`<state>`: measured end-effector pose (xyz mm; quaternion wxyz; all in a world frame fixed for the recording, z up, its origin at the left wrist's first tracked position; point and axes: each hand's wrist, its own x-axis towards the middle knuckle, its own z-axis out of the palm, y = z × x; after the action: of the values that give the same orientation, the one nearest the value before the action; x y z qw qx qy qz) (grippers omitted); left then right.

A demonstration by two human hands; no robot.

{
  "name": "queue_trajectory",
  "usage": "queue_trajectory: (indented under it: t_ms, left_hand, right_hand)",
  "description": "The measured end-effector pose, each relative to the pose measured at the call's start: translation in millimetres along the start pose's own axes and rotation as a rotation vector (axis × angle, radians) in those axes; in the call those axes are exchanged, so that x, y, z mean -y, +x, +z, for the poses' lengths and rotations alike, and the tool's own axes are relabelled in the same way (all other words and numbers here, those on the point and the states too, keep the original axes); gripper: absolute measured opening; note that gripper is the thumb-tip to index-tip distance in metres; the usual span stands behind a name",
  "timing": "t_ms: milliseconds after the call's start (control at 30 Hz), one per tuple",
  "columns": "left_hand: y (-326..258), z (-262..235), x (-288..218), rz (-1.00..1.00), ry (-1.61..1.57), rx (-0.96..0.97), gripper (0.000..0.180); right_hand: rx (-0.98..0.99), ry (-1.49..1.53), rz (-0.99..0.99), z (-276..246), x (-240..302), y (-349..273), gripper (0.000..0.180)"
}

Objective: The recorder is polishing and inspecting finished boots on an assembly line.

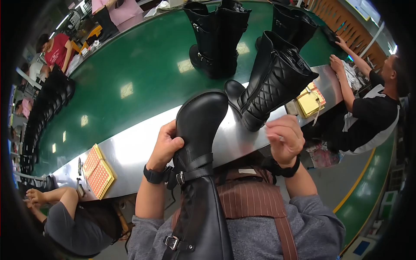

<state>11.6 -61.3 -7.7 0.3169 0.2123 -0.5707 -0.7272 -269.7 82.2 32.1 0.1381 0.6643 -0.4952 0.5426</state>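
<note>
My left hand [164, 146] grips a tall black boot [201, 119] at the side of its foot. The toe points up and away, and the shaft hangs down toward my lap. Straps with silver buckles cross the boot at the ankle and lower on the shaft. To the right of the boot, apart from it, my right hand [285, 139] is raised with its fingers curled together. Something small and whitish shows at its fingertips, too blurred to name. Just beyond that hand, a black boot with a quilted shaft [277, 82] stands on the metal ledge.
A green conveyor belt [143, 65] carries more black boots [219, 39]. Stacks of yellow sheets lie on the metal ledge, one left [99, 171] and one right [310, 100]. Co-workers sit close by on both sides. A row of boots [45, 108] lines the far left.
</note>
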Motion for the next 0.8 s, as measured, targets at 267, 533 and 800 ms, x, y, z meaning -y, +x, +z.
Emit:
queue_trajectory:
  t_ms: [267, 533, 800]
  left_hand:
    - [18.1, 13.5, -8.4, 0.022, 0.040, 0.030, 0.080]
    - [14.0, 30.3, -7.3, -0.016, 0.061, 0.061, 0.078]
    - [-2.0, 30.2, -6.2, 0.014, 0.019, 0.020, 0.073]
  right_hand:
    - [0.021, 0.030, 0.361, -32.3, -13.8, -29.0, 0.012]
    - [0.211, 0.171, -0.018, 26.0, 15.1, 67.8, 0.048]
    - [0.089, 0.247, 0.018, 38.4, 25.5, 57.3, 0.033]
